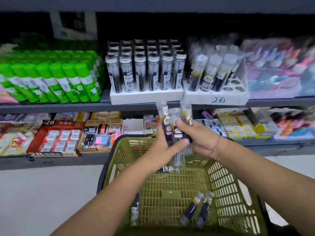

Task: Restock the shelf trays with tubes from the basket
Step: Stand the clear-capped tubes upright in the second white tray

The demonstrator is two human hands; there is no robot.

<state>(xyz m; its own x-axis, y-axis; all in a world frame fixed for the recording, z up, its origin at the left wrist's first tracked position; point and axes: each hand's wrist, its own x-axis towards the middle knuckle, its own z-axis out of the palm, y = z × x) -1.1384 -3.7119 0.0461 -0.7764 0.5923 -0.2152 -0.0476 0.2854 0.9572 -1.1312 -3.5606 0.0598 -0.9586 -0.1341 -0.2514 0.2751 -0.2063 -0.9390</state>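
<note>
Now mid-transfer — tubes (175,116) bunched above the basket (109,167).
Right hand (202,140) grips them, thumb on top; left hand (162,150) clasps from below. Next, likely — seat them upright in the tray (196,97), open holes.

Two white foam trays (146,97); six clear plastic tubes (140,74) in the left tray's front row. Three held tubes (176,116). One green plastic basket (221,178), two loose tubes (191,208) at its near right corner.
</note>
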